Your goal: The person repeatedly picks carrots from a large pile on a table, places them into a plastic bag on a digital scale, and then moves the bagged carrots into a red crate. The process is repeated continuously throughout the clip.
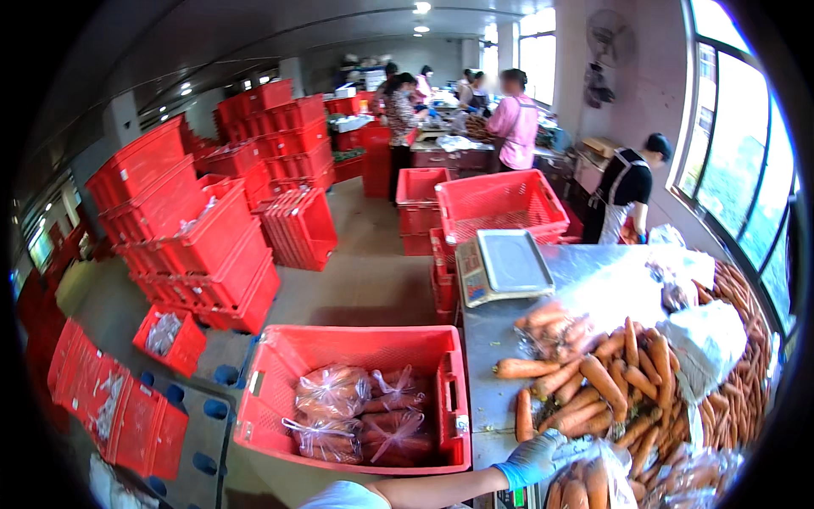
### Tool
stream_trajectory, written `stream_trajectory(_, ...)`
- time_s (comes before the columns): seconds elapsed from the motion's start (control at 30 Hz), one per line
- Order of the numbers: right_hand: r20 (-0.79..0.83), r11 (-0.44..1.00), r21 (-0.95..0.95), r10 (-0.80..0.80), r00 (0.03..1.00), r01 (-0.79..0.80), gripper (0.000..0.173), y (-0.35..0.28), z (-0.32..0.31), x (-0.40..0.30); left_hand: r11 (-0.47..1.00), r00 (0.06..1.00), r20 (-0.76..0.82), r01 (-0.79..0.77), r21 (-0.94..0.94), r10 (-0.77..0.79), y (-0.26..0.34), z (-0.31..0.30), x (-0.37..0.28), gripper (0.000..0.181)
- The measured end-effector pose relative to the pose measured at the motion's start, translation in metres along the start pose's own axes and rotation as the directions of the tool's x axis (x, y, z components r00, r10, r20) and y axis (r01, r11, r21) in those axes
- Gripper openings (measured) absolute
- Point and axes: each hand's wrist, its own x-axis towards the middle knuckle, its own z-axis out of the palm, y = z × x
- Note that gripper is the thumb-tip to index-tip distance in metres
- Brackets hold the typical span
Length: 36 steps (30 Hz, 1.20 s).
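My left hand (537,459), in a blue glove, reaches from the bottom edge to a clear plastic bag of carrots (585,487); its fingers are at the top of the bag, and how they hold it cannot be told. Under the wrist shows part of a scale with a lit green display (519,497). My right hand is out of view. Loose carrots (604,382) lie heaped on the metal table (493,388) just beyond the glove. To the left, a red plastic crate (356,335) holds several tied clear bags of carrots (331,391).
A platform scale (515,261) stands at the table's far left corner. A white sack (706,343) lies beside a long carrot pile (741,375) by the windows. Stacked red crates (203,261) and blue-grey pallets (191,413) stand left. A person (626,191) bends beyond the table; others work farther back.
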Motion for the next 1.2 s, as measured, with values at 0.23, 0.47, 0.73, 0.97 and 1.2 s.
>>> stream_trajectory(0.23, -0.13, 0.927, 0.278, 0.296, 0.946, -0.251, 0.031, 0.038, -0.045, -0.052, 0.994, 0.998, 0.008, -0.056, 0.096, 0.055, -0.032, 0.033, -0.005, 0.029)
stream_trajectory(0.47, -0.055, 0.792, 0.45, 0.486, 0.872, -0.413, 0.04, 0.003, -0.053, -0.089, 0.872, 0.809, 0.566, 0.152, -0.465, 0.16, 0.004, 0.071, -0.031, 0.023)
stream_trajectory(0.73, 0.266, 0.63, 0.626, 0.381, 0.886, -0.459, 0.049, -0.085, -0.039, -0.026, 0.662, 0.913, 0.316, 0.405, -0.631, -0.258, -0.02, 0.086, -0.004, 0.035)
stream_trajectory(0.97, 0.148, 0.484, 0.723, 0.589, 0.795, -0.493, 0.044, -0.049, -0.031, -0.04, 0.805, 0.851, -0.014, 0.491, -0.333, -0.525, -0.202, 0.053, 0.07, 0.051)
stream_trajectory(1.2, 0.224, 0.399, 0.709, 0.654, 0.723, -0.581, 0.045, -0.055, -0.023, -0.027, 0.927, 0.902, -0.415, 0.251, 0.277, -0.12, -0.209, 0.037, 0.095, 0.035)
